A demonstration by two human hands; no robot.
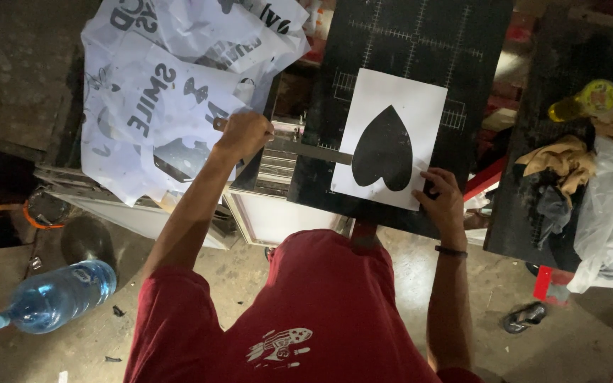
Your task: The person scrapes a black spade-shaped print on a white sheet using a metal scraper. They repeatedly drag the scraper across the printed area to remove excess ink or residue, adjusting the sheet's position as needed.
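Lying flat on black board [399,42], white sheet [420,99] with black heart [383,149] is pinned at near right corner by right hand [443,198], fingers spread. Metal ruler [310,150] is gripped in clenched left hand [244,133], tip touching sheet's left edge. Sheet is placed; alignment judged unfinished.

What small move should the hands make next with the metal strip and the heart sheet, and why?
Probably slide the metal strip, held by the left hand, further across the white heart sheet: its tip only reaches the sheet's edge, while the right hand pins the lower corner.
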